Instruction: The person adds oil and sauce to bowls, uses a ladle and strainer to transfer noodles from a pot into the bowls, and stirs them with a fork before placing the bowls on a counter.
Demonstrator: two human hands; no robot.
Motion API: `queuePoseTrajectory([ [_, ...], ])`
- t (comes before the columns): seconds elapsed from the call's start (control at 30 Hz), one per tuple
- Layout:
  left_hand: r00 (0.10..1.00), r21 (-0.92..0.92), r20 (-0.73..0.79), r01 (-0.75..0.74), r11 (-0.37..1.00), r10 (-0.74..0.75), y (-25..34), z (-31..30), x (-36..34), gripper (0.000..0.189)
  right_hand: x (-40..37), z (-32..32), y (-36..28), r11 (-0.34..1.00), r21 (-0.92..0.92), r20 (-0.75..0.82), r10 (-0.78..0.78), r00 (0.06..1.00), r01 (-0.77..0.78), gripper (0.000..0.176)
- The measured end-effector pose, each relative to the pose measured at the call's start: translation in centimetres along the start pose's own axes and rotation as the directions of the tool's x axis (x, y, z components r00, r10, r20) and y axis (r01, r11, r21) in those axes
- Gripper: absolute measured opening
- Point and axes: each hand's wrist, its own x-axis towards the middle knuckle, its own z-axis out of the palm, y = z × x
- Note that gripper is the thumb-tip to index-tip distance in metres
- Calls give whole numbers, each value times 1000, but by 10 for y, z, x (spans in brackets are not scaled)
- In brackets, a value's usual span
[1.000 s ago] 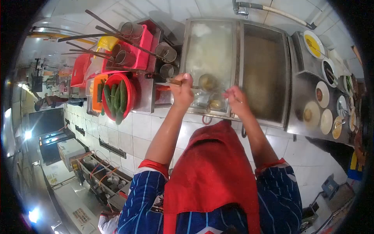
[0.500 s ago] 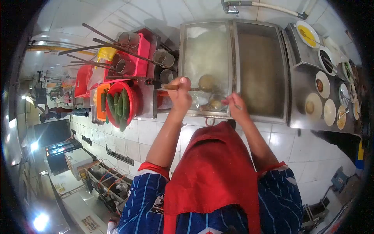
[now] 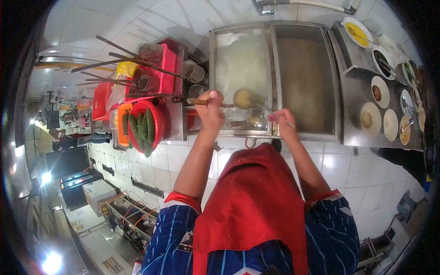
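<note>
Your left hand, just left of the frame's centre, is closed around the handle of a wooden-handled ladle. The handle runs roughly level to the right, and the round head sits over the lower part of the left vat; you cannot tell from here whether that head is mesh or solid. Your right hand, right of centre, has its fingers pinched on a slim metal utensil, which slants up and left towards the ladle's head. Whether the two tools touch is too blurred to tell. Your hands are apart from each other, with a small round vessel between them at the vat's near edge.

The left vat, at upper centre, holds pale, cloudy liquid; the right vat, directly beside it, looks brownish. At the upper left, long-handled baskets stand in and beside a pink crate, near a yellow bag. Below the crate, a red tub holds dark green cucumbers, with an orange container just to its left. On the steel counter at the right are a plate of yellow liquid and a bowl of reddish-brown sauce. Your red apron fills the lower centre.
</note>
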Motion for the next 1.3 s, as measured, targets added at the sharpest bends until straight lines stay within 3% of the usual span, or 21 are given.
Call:
queuePoseTrajectory([
  [0.03,1000,1,1,0,1000,0,0,0,0,43,-1,-2,-3,998,5,21,68,997,-68,18],
  [0.13,1000,78,0,27,997,-28,8,0,1,50,-2,-15,3,984,175,-44,44,998,-36,19],
  [0.27,999,35,35,-1,999,0,20,-2,4,47,-13,-21,-15,976,210,-31,60,998,-52,20],
  [0.33,1000,8,24,7,1000,-8,25,2,6,46,-15,-23,-25,998,38,-10,40,999,-39,18],
  [0.37,1000,6,16,-1,1000,1,25,4,7,45,-18,-22,-39,998,41,-9,40,999,-39,18],
  [0.43,1000,5,11,-6,1000,6,22,5,8,45,-25,-10,-67,938,-299,65,-166,984,178,15],
  [0.47,999,-12,43,-5,1000,6,14,4,9,44,-22,-6,-65,938,-298,60,-167,984,177,15],
  [0.53,997,-34,77,-6,999,8,-1,3,8,44,-7,1,-54,772,-463,155,-414,897,436,12],
  [0.57,998,-38,65,27,999,-24,-9,3,8,44,-3,5,-51,769,-466,153,-418,896,438,12],
  [0.63,997,-42,55,50,998,-47,-12,8,10,44,11,14,-42,848,-419,216,-253,943,324,11],
  [0.7,999,-25,53,-3,1000,5,-8,12,9,44,21,10,-20,886,-375,176,-221,959,273,12],
  [0.77,999,-31,43,3,1000,-2,-6,12,9,44,16,8,-19,924,-331,36,-190,981,191,14],
  [0.87,1000,-59,17,26,998,-25,-2,9,13,45,3,12,-26,963,-260,52,-67,996,78,15],
  [1.0,999,-140,41,13,990,-7,6,10,15,47,-4,9,-26,945,-286,-12,-168,986,158,15],
  [1.1,998,-102,60,-1,995,7,11,12,15,48,-3,8,-22,977,-145,17,-157,987,158,15],
  [1.2,996,-111,78,-24,994,33,10,15,18,48,-4,7,-28,945,-266,29,-189,982,190,15],
  [1.3,998,-80,52,-15,997,19,14,19,18,49,-4,8,-29,986,-129,-31,-110,993,105,14],
])
